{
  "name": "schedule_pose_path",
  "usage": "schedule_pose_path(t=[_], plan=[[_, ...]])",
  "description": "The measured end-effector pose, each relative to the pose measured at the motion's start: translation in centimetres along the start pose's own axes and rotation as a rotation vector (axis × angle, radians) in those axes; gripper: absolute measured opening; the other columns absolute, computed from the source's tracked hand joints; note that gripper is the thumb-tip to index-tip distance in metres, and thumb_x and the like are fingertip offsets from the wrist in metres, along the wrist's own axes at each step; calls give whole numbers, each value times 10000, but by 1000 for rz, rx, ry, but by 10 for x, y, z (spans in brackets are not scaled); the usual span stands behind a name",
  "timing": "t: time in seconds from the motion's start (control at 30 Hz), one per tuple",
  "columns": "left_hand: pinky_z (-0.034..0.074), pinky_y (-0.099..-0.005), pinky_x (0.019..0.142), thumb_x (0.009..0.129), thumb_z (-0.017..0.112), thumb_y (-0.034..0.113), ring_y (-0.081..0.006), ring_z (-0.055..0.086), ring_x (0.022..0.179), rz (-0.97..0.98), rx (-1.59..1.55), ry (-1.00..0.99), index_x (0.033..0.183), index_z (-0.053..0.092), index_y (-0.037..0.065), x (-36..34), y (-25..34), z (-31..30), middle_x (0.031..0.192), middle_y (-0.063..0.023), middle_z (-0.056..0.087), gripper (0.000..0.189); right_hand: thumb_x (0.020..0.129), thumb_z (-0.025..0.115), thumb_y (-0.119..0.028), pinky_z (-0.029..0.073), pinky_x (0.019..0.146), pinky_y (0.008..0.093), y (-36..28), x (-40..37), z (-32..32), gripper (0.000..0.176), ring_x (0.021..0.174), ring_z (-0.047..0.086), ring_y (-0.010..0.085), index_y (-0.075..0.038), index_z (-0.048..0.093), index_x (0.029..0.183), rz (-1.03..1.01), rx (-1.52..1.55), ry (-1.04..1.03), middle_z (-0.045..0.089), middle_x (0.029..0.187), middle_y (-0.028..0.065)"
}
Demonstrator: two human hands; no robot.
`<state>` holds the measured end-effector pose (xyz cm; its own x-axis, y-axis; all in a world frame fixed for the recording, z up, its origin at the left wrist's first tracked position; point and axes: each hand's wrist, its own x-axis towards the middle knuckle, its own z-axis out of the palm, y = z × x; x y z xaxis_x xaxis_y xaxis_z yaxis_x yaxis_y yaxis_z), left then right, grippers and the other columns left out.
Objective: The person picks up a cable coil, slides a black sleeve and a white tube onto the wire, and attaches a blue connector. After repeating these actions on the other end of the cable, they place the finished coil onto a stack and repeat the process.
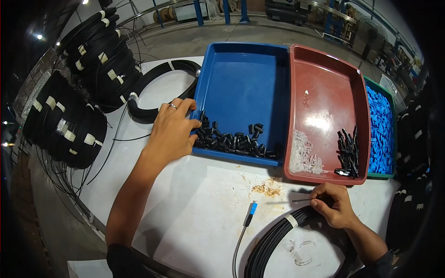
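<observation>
At four o'clock, a thin cable (301, 200) sat pinched between thumb and fingers of the right hand (334, 204), beside a black coil (266, 245). At nine, the left hand (170, 132), fingers spread, hung beside black pieces (229, 140) in the blue tray (248, 88): seemingly piece-picking, which called for a fingertip pinch.

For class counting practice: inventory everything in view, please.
Tabletop: one, white, centre.
Rectangular plastic trays: three; blue tray, red tray, green tray; adjacent.
Stubby pieces: many, black, blue tray.
Slim pieces: many, black, red tray.
Tiny pieces: many, whitish, red tray.
Rectangular pieces: many, blue, green tray.
Round cable coils: two, black, tabletop.
Stacked coils: many, black, both sides.
Blue-tipped cable end: one, black, tabletop.
Crumbs: uncountable, yellowish, tabletop.
Equipment: uncounted, mixed, background.
Left hand: one, at blue tray.
Right hand: one, pinching thin dark strand.
</observation>
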<state>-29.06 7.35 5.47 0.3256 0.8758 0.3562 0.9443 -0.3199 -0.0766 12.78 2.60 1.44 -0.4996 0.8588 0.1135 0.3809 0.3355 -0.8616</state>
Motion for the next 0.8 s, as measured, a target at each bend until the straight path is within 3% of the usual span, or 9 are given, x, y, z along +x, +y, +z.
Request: schedule_pose_path(t=[0.27, 0.4, 0.53, 0.6, 0.63, 0.73, 0.8], plan=[[378, -398, 968, 712, 833, 109, -231, 514, 1203, 61, 37, 40, 987, 799, 87, 12, 3, 18, 1261, -60, 623, 278, 916, 723, -107, 477, 659, 284, -2, -1, -2, 122, 715, 603, 135, -4, 666, 947, -30, 3, -1, 679, 804, 76], [392, -397, 927, 724, 813, 80, -216, 585, 1109, 109, 12, 118, 874, 762, 76, 17, 10, 19, 1164, -32, 679, 159, 928, 722, -128, 483, 642, 298, -7, -9, -12, 149, 679, 602, 133, -7, 652, 979, 152, 71, -50, 670, 781, 66], [453, -384, 841, 731, 813, 61, -254, 663, 944, 65, -143, 288, 896, 766, 54, 27, 47, 9, 1003, -69, 746, 171, 944, 691, -132, 478, 619, 298, -4, -31, -12, 120, 648, 603, 138, -30, 659, 997, 116, 1, 57, 664, 754, 76], [504, -350, 777, 754, 800, 28, -256, 703, 820, -55, -443, 300, 941, 780, 41, 30, 78, 2, 922, -123, 761, 188, 942, 688, -130, 488, 629, 305, -3, -39, -18, 121, 657, 618, 141, -29, 665, 1004, 115, -50, 113, 656, 744, 77], [548, -300, 716, 773, 791, -5, -211, 725, 724, -35, -536, 378, 969, 788, 23, 31, 92, 3, 869, -143, 768, 198, 943, 682, -117, 496, 637, 296, 2, -40, -22, 117, 667, 629, 134, -20, 665, 1006, 111, -47, 144, 655, 742, 74], [566, -258, 709, 768, 803, -14, -153, 731, 745, -80, -808, 366, 956, 787, 6, 32, 145, -2, 885, -122, 778, 190, 955, 668, -72, 522, 663, 253, 11, -37, -35, 99, 720, 651, 91, 9, 679, 1010, 157, 134, 274, 674, 767, 26], [566, -249, 711, 755, 826, -10, -123, 723, 752, -60, -902, 346, 933, 787, 0, 31, 175, 0, 862, -89, 778, 183, 954, 688, -94, 519, 670, 251, 25, -35, -42, 120, 731, 649, 86, 14, 694, 1006, 52, 195, 367, 688, 794, 26]])
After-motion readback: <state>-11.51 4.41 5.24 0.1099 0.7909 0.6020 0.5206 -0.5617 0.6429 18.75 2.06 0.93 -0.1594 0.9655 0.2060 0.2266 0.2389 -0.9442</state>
